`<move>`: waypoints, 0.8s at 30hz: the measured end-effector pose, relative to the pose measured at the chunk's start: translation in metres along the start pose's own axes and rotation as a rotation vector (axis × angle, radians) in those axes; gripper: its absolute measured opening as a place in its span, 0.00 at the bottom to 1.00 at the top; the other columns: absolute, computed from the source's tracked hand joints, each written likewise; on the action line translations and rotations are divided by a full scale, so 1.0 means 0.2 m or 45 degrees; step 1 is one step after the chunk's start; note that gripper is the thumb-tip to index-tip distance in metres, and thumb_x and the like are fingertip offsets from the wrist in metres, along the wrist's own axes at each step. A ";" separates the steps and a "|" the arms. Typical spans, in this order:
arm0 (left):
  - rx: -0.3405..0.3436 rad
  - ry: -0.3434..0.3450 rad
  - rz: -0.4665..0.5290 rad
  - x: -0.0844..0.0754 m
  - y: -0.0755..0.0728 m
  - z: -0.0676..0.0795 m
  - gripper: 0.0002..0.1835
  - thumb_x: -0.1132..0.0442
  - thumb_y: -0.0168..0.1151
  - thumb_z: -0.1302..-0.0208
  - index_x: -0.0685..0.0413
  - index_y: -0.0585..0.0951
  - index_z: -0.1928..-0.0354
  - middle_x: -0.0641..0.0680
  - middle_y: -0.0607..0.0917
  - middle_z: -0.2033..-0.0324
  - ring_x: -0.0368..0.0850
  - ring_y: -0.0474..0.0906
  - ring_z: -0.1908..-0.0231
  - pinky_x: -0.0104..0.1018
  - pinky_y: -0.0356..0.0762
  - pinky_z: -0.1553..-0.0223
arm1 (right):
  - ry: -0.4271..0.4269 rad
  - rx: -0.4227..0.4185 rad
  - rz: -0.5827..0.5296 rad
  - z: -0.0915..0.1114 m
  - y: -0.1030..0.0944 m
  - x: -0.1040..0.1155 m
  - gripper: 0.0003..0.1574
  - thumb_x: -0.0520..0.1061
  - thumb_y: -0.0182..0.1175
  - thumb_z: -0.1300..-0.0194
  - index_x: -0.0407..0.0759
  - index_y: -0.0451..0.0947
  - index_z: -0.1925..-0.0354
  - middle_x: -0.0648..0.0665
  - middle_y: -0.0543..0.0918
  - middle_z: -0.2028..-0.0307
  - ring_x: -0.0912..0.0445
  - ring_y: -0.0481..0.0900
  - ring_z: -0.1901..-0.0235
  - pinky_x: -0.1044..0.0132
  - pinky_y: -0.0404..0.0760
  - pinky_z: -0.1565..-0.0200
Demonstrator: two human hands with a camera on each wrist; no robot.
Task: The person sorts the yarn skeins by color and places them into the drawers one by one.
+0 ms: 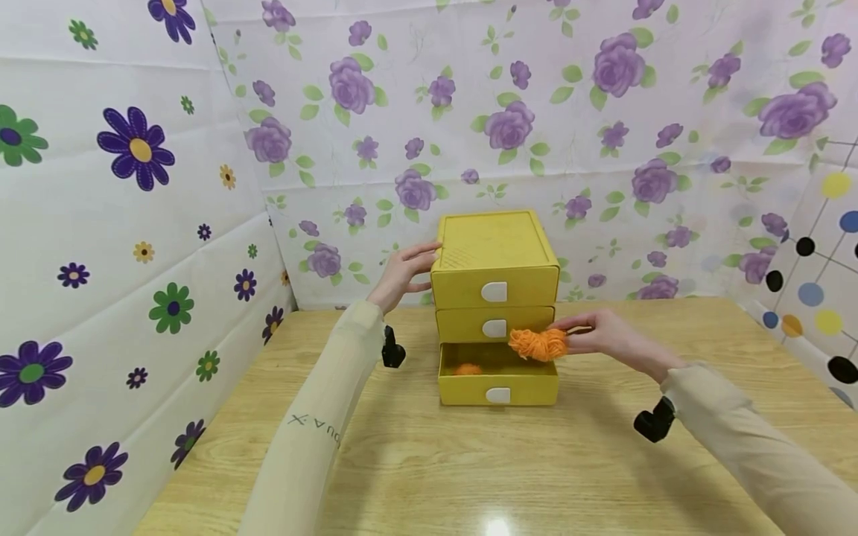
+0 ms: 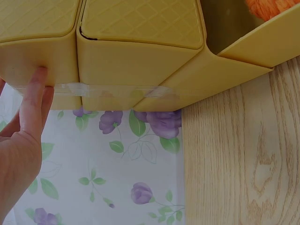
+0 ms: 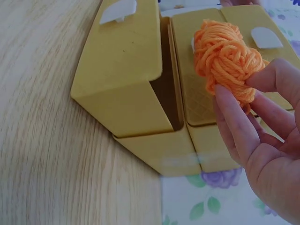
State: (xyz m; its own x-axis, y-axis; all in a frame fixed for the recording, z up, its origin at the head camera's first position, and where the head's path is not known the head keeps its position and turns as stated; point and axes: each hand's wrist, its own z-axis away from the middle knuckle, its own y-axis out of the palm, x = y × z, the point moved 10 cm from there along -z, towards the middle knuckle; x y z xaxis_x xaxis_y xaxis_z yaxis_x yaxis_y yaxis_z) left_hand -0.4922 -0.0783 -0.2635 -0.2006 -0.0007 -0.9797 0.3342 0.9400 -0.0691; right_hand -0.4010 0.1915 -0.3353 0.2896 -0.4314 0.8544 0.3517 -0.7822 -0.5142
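Observation:
A yellow three-drawer box (image 1: 496,286) stands on the wooden table, its bottom drawer (image 1: 469,391) pulled out and the upper two closed. Above the right part of that drawer, my right hand (image 1: 606,339) pinches a bundle of orange yarn (image 1: 538,345) between thumb and fingers; the right wrist view shows the yarn (image 3: 227,58) held at its end. A second orange yarn piece (image 1: 468,369) lies inside the drawer, partly hidden by its front. My left hand (image 1: 405,275) rests with extended fingers against the box's left side, near the top; its fingertips (image 2: 40,72) touch the yellow wall.
Behind the box hangs a flowered cloth (image 1: 415,89), and another with daisies (image 1: 100,223) covers the left side. Dotted cloth (image 1: 818,298) hangs at the right. Wooden tabletop (image 1: 415,469) extends in front of the box. White tabs (image 1: 494,292) mark the drawer fronts.

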 end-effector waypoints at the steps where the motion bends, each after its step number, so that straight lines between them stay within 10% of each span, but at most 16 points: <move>1: 0.004 0.002 0.001 -0.01 0.00 0.01 0.22 0.59 0.54 0.34 0.53 0.71 0.39 0.52 0.69 0.43 0.51 0.69 0.50 0.46 0.73 0.56 | -0.004 0.001 0.004 -0.01 0.01 0.00 0.20 0.45 0.62 0.42 0.41 0.78 0.50 0.42 0.78 0.53 0.51 0.76 0.56 0.60 0.75 0.56; 24: 0.044 -0.017 -0.017 -0.08 0.04 0.07 0.23 0.61 0.52 0.33 0.57 0.67 0.37 0.55 0.67 0.41 0.52 0.69 0.50 0.47 0.72 0.55 | 0.002 0.024 -0.072 -0.09 0.11 -0.03 0.23 0.44 0.63 0.42 0.34 0.77 0.50 0.38 0.78 0.55 0.50 0.77 0.57 0.59 0.76 0.57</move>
State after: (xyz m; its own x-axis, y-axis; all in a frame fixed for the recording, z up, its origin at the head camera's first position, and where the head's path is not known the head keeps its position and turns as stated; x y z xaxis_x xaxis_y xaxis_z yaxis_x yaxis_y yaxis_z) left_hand -0.4737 -0.0753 -0.2506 -0.1933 -0.0181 -0.9810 0.3631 0.9275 -0.0886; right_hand -0.4112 0.1695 -0.3496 0.2675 -0.3877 0.8821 0.3844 -0.7966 -0.4666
